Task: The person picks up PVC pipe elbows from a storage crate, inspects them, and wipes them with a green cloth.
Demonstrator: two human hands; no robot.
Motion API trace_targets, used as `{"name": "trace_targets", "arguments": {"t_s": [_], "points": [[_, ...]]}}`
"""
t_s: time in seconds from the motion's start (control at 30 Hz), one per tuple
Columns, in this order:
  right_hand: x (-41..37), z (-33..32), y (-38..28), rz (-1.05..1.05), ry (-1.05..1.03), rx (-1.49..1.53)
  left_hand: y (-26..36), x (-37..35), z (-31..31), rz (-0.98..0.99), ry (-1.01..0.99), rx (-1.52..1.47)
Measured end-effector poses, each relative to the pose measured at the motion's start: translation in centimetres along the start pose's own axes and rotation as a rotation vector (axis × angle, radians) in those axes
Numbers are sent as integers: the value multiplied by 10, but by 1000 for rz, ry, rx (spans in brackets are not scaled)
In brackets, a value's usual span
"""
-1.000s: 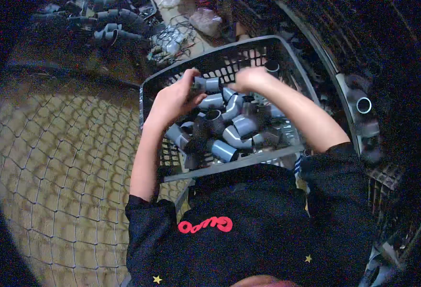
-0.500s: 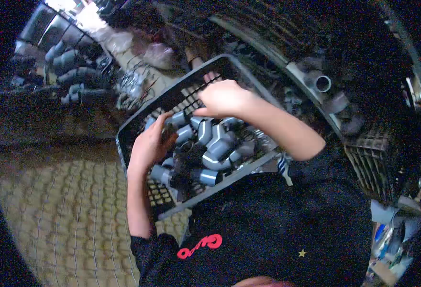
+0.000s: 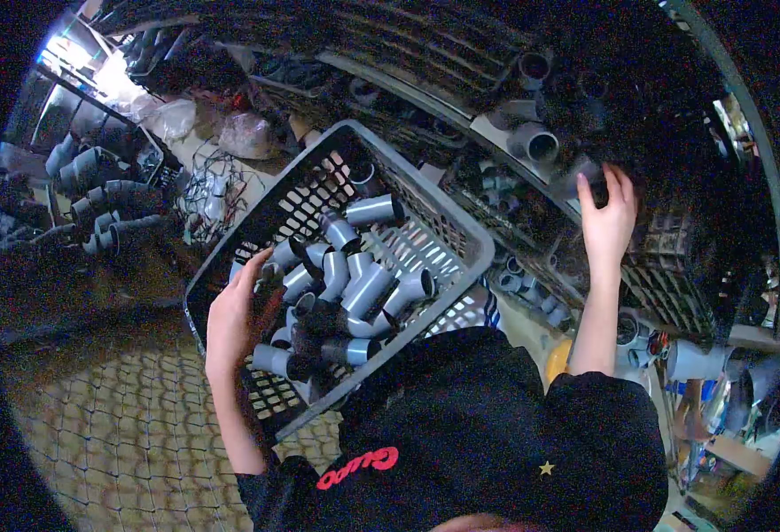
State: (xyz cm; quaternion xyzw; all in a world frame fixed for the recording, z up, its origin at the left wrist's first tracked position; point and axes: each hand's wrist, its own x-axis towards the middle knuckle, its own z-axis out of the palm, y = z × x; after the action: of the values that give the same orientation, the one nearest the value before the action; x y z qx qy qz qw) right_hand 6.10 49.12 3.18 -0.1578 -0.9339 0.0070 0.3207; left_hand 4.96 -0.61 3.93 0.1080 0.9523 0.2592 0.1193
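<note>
Floor with an interlocking pattern spreads to the near left of the dark latticed crate, the landmark we measure everything from. Our black shirt fills the area just nearer to us than the crate, close to its near rim. To the left of the crate, well apart from it, we see a heap of grey pipe parts, and past its far left side a pale surface with a plastic bag.

Our left hand is over the crate's left side, fingers curved above the nearest fittings; we cannot tell whether they grip one. Our right hand is well to the right of the crate, thumb and fingers curved apart about a dim grey fitting; we cannot tell whether they have closed on it. Just beside that, also right of the crate, an open-ended pipe piece turns its round mouth towards us.

Inside the crate lie our grey elbow fittings, bunched towards its middle and near side, some tipped over one another. Smallest, on the shirt below the crate, come red lettering and a yellow star
</note>
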Motion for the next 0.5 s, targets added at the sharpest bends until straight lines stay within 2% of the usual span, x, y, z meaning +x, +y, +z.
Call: {"name": "trace_targets", "arguments": {"t_s": [0.1,0.23,0.33,0.37,0.4,0.47,0.5], "points": [[-1,4,7,74,-59,151,-9,-2,-2,40,75,-11],[8,-24,-7,243,-347,371,-21,-6,-5,69,175,15],[16,-52,-4,-4,-319,396,-20,-7,-3,20,158,17],[21,-60,1,20,-299,412,-25,-6,3,-12,162,-84],[30,-75,2,139,-313,467,-26,-6,4,-28,131,-67],[45,-86,14,218,-97,427,-22,-5,3,-68,72,-35],[54,-85,23,220,-13,324,-20,-5,5,14,119,17]]}}
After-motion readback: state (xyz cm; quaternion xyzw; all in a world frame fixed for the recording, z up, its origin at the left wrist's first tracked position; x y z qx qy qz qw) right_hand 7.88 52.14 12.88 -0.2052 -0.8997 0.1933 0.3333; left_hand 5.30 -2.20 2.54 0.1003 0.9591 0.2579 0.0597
